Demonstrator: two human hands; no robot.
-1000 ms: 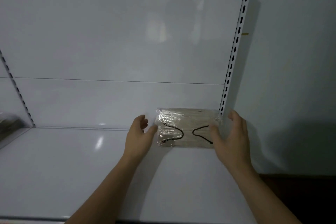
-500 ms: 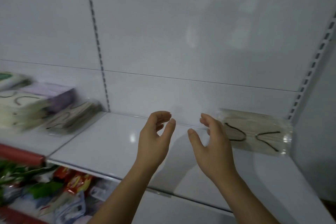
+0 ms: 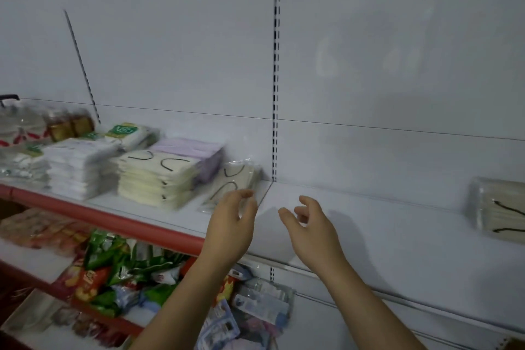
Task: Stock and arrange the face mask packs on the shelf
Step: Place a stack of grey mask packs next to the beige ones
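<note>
A: Entry, head view. Both hands are raised in front of the white shelf (image 3: 383, 236), holding nothing. Left hand (image 3: 231, 229): fingers loosely curled, thumb and forefinger near each other, nothing between them. Right hand (image 3: 311, 229): fingers relaxed and slightly bent, palm turned toward the left hand, clear of the shelf surface as far as I can tell.

B: Where are the mask packs?

A: One clear pack (image 3: 497, 209) lies flat at the far right of the shelf, against the back panel, black ear loops showing through the wrap, partly cut off by the frame edge. A second clear pack (image 3: 234, 182) lies just beyond the left hand's fingertips, beside the slotted upright (image 3: 275, 88). I cannot tell whether the fingers touch it (motion blur there).

B: And further left?

A: A cream stack (image 3: 156, 179) with black loops on top, a lilac stack (image 3: 193, 150) behind it, a white stack (image 3: 79, 167) beside that, then green-labelled packets (image 3: 127, 131) at the back. All are blurred.

B: Below?

A: A red shelf edge (image 3: 99, 217), with assorted snack bags (image 3: 113, 270) heaped on the lower level.
</note>
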